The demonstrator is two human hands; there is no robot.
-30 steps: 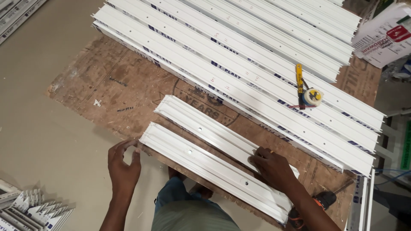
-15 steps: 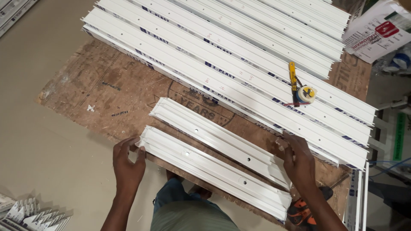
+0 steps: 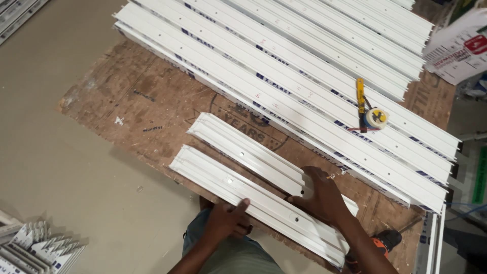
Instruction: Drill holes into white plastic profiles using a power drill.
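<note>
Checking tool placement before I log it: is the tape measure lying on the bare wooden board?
No, the tape measure rests on top of the long white profiles, apart from the bare wooden board.

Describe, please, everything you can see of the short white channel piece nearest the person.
The nearest short channel is a white, plastic-looking strip with raised ribs along its length and small holes on its flat middle. It lies flat and slanted at the near edge of the worn board, parallel to a second short channel. The left hand grips its near edge with the thumb on top; the right hand lies across both pieces.
</note>
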